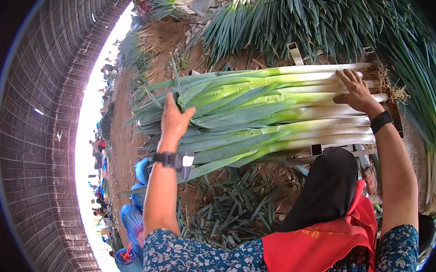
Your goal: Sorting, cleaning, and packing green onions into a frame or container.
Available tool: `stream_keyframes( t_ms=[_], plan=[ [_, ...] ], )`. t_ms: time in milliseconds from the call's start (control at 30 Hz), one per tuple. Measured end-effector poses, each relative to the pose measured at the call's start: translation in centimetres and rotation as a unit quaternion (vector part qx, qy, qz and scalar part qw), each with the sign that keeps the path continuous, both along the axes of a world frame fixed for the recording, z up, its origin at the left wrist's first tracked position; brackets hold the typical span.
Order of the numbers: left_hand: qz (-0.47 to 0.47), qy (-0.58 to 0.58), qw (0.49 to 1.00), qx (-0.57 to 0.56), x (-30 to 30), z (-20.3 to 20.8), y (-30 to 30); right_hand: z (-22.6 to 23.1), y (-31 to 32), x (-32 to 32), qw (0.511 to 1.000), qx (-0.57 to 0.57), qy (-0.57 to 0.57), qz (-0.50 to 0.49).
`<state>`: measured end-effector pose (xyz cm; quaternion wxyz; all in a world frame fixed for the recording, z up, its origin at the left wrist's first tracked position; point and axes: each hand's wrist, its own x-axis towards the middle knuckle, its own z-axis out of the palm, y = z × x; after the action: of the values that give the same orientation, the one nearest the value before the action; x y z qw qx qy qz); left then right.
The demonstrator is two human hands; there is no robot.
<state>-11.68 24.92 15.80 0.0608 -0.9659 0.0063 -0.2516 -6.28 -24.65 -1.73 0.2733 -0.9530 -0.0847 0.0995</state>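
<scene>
A thick bundle of long green onions (298,102) lies crosswise in front of me, leaves to the left and white stalks and roots to the right. It rests on a metal frame (317,150) with square tube ends. My left hand (175,121) lies against the green leaves, thumb and index finger stretched apart; its other fingers are partly hidden. On the white stalks near the roots, my right hand (357,91) presses from above with spread fingers. Both wrists carry black bands.
Large heaps of green onions (312,23) lie beyond the frame and along the right. Cut leaf scraps (239,203) cover the ground below it. Blue plastic-wrapped bundles (133,220) stand at lower left. Farther left, several people appear near a bright opening under a curved roof (46,127).
</scene>
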Motion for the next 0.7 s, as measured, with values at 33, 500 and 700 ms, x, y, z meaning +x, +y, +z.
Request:
stream_keyframes(
  t_ms=[33,500,700],
  plan=[
    [0.017,-0.019,0.999,0.029,0.7,-0.9,-0.1,0.2,0.1,-0.2,1.000,0.001,0.001,-0.002],
    [0.146,-0.126,0.870,-0.454,-6.6,8.7,16.0,-0.5,0.5,-0.2,1.000,0.009,-0.026,0.006],
    [0.159,0.260,0.952,-0.004,-5.5,8.0,-3.9,-0.6,-1.1,0.3,0.999,0.015,-0.047,0.022]
  ],
)
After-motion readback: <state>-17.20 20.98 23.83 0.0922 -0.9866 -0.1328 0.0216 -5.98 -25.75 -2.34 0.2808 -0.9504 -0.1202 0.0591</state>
